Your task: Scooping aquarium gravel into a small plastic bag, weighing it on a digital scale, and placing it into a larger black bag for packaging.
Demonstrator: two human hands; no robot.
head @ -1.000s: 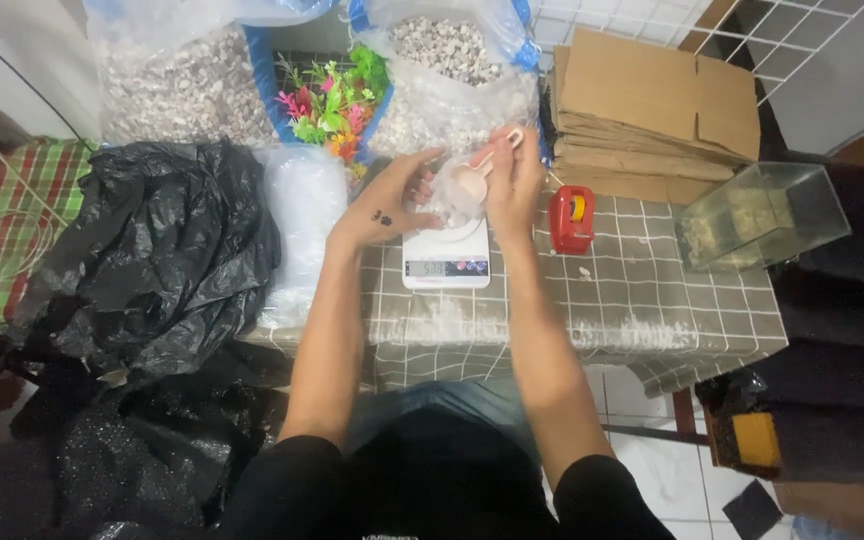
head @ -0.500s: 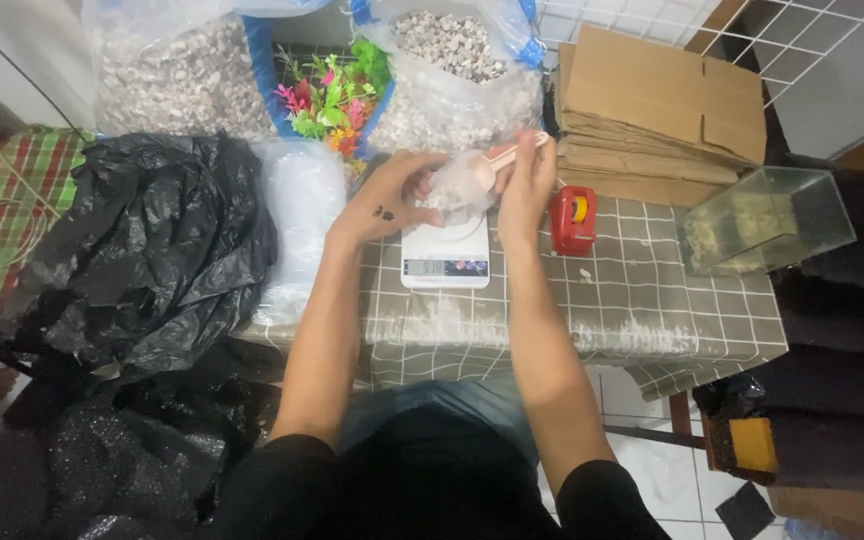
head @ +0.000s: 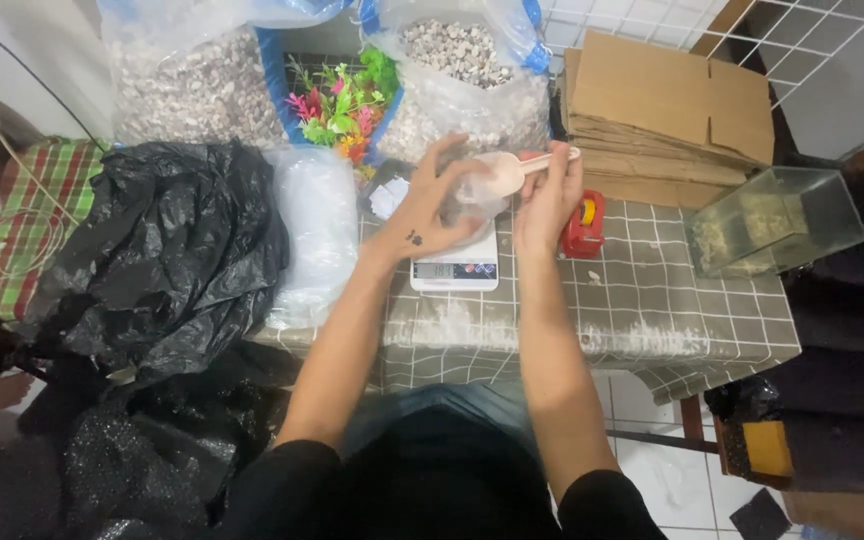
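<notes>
Clear plastic: a small clear bag (head: 472, 195) sits over the white digital kitchen scale (head: 455, 266), held open at its mouth.
Left hand (head: 430, 205): fingers curled round the bag's rim and side, closed on it and steadying it above the scale.
Right hand (head: 550, 190): closed round the handle of a pale pink plastic scoop (head: 512, 170), whose bowl lies level at the bag's mouth.
Scoop contents: too blurred to tell whether it is loaded or emptied.
Source: a big open sack of pale shells or pebbles (head: 457, 75) stands just behind the scale; a second like sack (head: 192, 85) is to the left.
Step in hand, as I judge: portioning pebbles into the bag by weight, mid-pour.
Next move calls for: a slow tilt of the scoop inside the mouth, the left hand holding the rim wide, and letting the bag's weight rest on the platform.
Nearby: red tape dispenser (head: 584, 222) just right of the right hand, checked tablecloth (head: 672, 300), glass tank (head: 777, 220), flat cardboard (head: 667, 110), black bin bags (head: 152, 250), plastic plants (head: 342, 100).
</notes>
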